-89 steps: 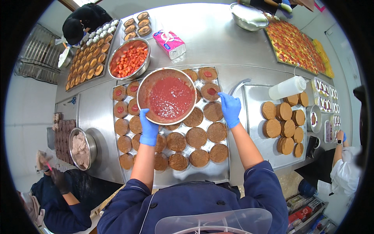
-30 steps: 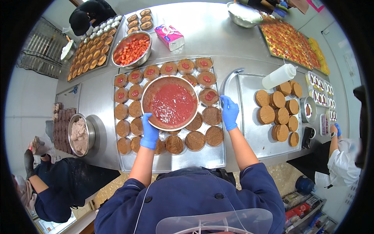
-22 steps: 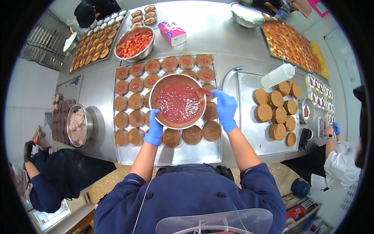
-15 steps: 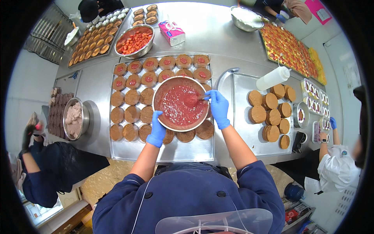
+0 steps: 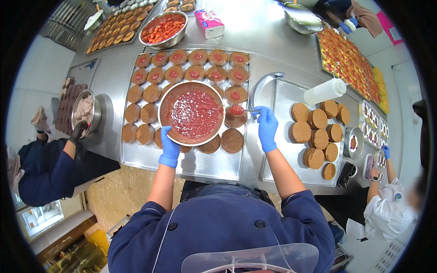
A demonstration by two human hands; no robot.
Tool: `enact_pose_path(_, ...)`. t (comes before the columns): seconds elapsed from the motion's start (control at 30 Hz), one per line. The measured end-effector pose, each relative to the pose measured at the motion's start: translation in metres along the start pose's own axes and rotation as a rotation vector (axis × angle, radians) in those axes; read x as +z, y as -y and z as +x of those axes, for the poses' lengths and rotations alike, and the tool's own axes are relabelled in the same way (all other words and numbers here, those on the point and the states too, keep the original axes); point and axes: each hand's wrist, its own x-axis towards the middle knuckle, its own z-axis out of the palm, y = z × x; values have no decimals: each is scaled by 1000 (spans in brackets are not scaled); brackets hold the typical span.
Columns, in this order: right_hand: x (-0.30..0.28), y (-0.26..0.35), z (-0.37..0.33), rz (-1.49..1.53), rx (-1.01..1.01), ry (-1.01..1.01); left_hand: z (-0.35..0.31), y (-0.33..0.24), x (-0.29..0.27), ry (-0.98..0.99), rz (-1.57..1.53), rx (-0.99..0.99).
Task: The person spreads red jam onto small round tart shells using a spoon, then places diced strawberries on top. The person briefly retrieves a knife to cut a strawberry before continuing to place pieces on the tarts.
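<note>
My left hand (image 5: 170, 148), in a blue glove, grips the near-left rim of a metal bowl (image 5: 162, 105) holding glossy red fruit sauce (image 5: 195, 111). The bowl hangs over a tray (image 5: 182, 167) of round brown cakes in clear cups. In my blue-gloved right hand (image 5: 267, 125) is the handle of a spoon (image 5: 237, 110) loaded with red sauce. The spoon's head is past the bowl's right rim, above a plain cake (image 5: 235, 119). Cakes in the far rows carry red dollops (image 5: 235, 95); several nearer ones are bare, and the bowl hides others.
A tray of stacked cake rounds (image 5: 314, 132) and a white squeeze bottle (image 5: 325, 91) lie to the right. Chopped strawberries fill a bowl (image 5: 164, 32) beyond, beside a tissue pack (image 5: 209, 23). Co-workers stand at both sides; one's dark glove (image 5: 78, 132) touches a bowl at left.
The bowl has shifted left with my left hand. My right hand has drawn the spoon out of the sauce and over the rim to the right. The left co-worker's hand has reached their bowl.
</note>
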Motion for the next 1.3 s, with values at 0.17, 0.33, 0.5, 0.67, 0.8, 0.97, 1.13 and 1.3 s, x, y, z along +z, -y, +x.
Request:
enact_pose_path(0.17, 3, -38, -24, -587, -521, 135, -12, -6, -17, -89, 11, 80)
enact_pose_path(0.33, 2, -49, -26, -567, -540, 101, -30, -1, -19, -75, -9, 86)
enact_pose_path(0.5, -7, -16, -11, 127, 98, -18, -40, 9, -15, -76, 26, 89)
enact_pose_path(0.67, -15, 37, -9, 298, 45, 118, -52, 24, -4, -1, 36, 29)
enact_pose_path(0.8, 13, 51, -13, -624, -687, 230, -63, 40, 4, 29, 47, -7)
enact_pose_path(0.97, 12, 40, -20, 2, -109, 252, -70, 54, 5, 48, 29, -38)
enact_pose_path(1.13, -15, 42, -18, 310, 340, 344, -79, 65, 2, 29, -20, -57)
enact_pose_path(1.3, -42, 49, -28, 372, 327, 315, -96, 54, -10, -7, -12, -8)
